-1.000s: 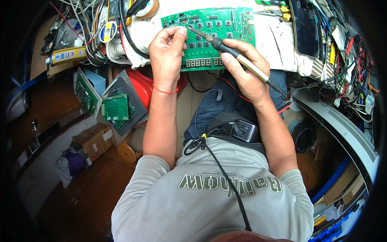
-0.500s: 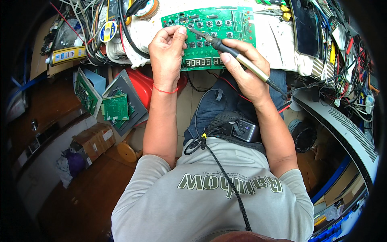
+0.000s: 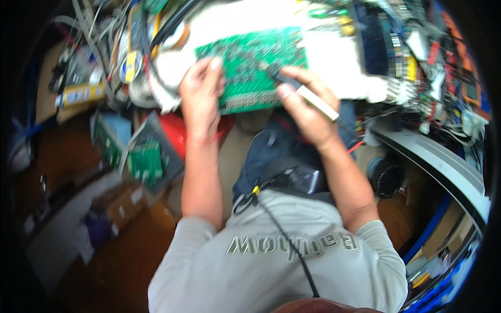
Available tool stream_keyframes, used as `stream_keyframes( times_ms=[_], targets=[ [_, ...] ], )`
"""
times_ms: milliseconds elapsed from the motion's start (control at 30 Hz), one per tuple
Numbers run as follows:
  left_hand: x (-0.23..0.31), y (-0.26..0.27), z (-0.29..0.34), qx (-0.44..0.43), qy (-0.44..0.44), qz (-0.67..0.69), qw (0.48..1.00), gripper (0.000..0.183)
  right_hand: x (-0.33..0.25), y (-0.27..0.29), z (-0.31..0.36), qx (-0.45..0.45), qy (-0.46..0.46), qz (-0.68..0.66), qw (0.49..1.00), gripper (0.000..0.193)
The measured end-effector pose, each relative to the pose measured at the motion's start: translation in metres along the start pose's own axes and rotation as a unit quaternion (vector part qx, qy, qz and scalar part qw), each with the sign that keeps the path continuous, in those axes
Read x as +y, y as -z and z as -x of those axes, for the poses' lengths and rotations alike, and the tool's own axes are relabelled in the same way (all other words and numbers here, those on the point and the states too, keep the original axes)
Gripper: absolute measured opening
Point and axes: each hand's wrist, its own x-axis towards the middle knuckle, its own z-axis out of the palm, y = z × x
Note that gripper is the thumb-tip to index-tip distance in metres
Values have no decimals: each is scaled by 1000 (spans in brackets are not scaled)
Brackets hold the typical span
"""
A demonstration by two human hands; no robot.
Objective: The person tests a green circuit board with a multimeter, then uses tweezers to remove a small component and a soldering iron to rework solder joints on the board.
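Observation:
My right hand (image 3: 312, 104) grips a soldering iron (image 3: 317, 103) with a dark grip and pale handle, its tip angled up-left over a green circuit board (image 3: 255, 91). Motion smears the tip, so I cannot tell whether it touches the board. The board lies at the near edge of the white-covered bench, with rows of small black buttons and a digit display strip along its near side. My left hand (image 3: 201, 94) is at the board's left edge, thumb and fingers pinched together; whatever they hold, if anything, is too blurred to make out.
A solder spool (image 3: 130, 67), cables and a yellow box (image 3: 81, 95) crowd the left. A dark phone-like slab (image 3: 373, 44) and tangled wires (image 3: 433, 88) lie right. Below left, more green boards (image 3: 145, 160) stand near a red stool (image 3: 172, 130). A black bin (image 3: 389, 177) is lower right.
The whole view has shifted and blurred, with the bench and board now lower in the picture. Over the board, the iron has moved right, away from my left hand's fingertips.

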Motion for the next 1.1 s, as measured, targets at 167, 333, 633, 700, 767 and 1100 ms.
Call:
stream_keyframes(
  times_ms=[167, 333, 633, 700, 767, 1100],
  targets=[
    [5, 5, -1, 52, 26, -22, 998, 22, -20, 38, -23, 98, 155, 12, 983, 32],
    [-2, 21, -3, 44, 4, -7, 999, 14, -34, 112, -53, 235, 220, 177, 930, 28],
    [-7, 32, 0, 69, -3, -23, 997, 14, -35, 203, -199, 353, 189, 302, 865, 32],
    [-4, 30, -3, 100, 40, -21, 994, 15, -32, 197, -203, 366, 199, 169, 893, 32],
    [-2, 27, -5, 89, 32, -18, 995, 16, -27, 183, -188, 323, 202, 143, 914, 31],
    [-2, 23, -1, 72, -1, -62, 996, 23, 23, 48, -63, 46, 230, 68, 970, 32]
  ],
)
